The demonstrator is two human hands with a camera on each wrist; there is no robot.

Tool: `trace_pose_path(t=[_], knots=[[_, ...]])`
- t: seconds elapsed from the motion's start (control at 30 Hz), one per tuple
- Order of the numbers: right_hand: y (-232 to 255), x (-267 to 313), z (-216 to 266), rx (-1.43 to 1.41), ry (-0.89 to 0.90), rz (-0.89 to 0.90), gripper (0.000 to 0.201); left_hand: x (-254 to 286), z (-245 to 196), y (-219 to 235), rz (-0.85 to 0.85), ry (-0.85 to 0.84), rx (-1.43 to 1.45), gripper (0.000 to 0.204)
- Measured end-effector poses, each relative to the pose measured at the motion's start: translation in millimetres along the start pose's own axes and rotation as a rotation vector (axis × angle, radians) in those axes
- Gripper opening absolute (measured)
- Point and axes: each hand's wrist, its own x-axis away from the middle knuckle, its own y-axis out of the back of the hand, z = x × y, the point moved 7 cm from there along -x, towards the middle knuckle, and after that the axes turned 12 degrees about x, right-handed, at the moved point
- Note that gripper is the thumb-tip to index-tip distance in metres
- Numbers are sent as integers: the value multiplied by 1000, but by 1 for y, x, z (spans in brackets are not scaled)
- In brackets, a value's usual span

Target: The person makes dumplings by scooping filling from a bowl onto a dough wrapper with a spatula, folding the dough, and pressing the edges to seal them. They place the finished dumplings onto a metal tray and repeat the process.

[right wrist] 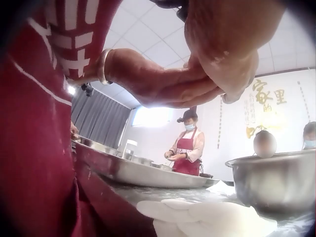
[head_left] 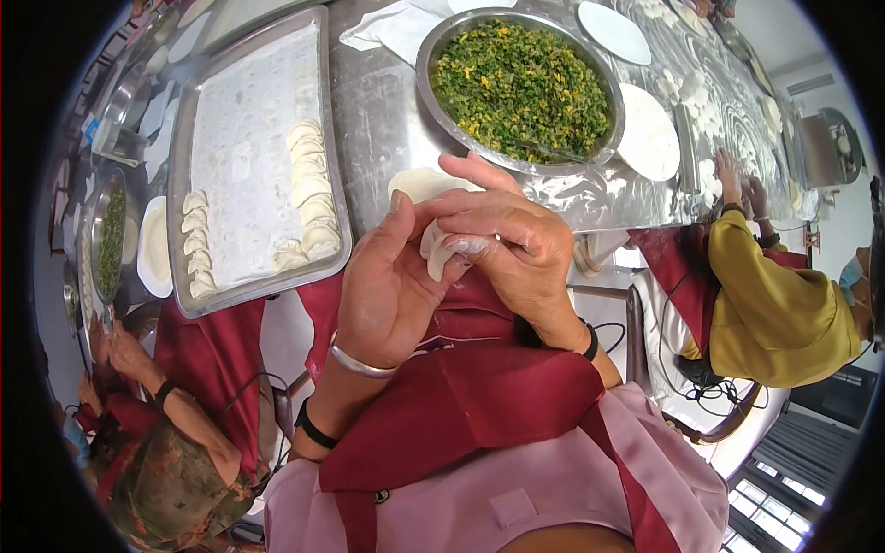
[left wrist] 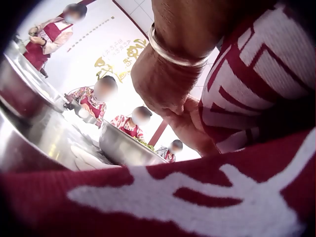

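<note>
A folded piece of white dough (head_left: 437, 258) is held between both hands over the table's near edge. The left hand (head_left: 385, 293) cups it from the left, its fingers curled round behind the dough. From the right, the right hand (head_left: 525, 263) pinches the dough's edge with thumb and fingers. Just behind the hands a flat dough round (head_left: 426, 184) lies on the table. In the right wrist view, the left hand (right wrist: 153, 81) and right hand (right wrist: 224, 44) meet above several white dough rounds (right wrist: 197, 217); the held dough is mostly hidden there.
A lined metal tray (head_left: 339, 184) with two columns of folded dumplings stands at the left. Behind the hands is a steel bowl (head_left: 430, 88) of chopped green and yellow filling, with white plates (head_left: 614, 33) beside it. Other people work at the left and right (head_left: 765, 295).
</note>
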Motion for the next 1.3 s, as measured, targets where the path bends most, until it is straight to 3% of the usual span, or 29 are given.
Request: trace_pose_path(t=[0.17,0.27,0.37,0.47,0.77,0.87,0.97,1.07,1.17,1.3], knots=[[2,0,-3,24,43,60,16,0,-1,1,-9,29,-58,43],[-1,-1,-8,-55,-65,90,16,0,-2,6,21,45,-1,42],[1,-5,-1,23,-19,122,19,-1,-3,6,-13,34,-37,41],[-2,-10,9,106,70,178,15,-1,-2,4,60,90,-66,40],[-5,-6,4,120,160,260,10,1,2,1,-132,62,-138,40],[-7,-9,8,161,104,216,12,1,0,4,-101,52,-190,43],[-8,-7,6,175,157,252,13,0,1,1,42,103,-214,52],[-4,-5,-8,-19,-29,89,14,-1,-1,1,35,11,-90,55],[-4,-3,-11,31,-96,-68,12,1,-2,-4,-21,-95,-203,50],[-5,-5,-4,58,-31,-52,12,2,-1,-4,9,-100,-266,50]])
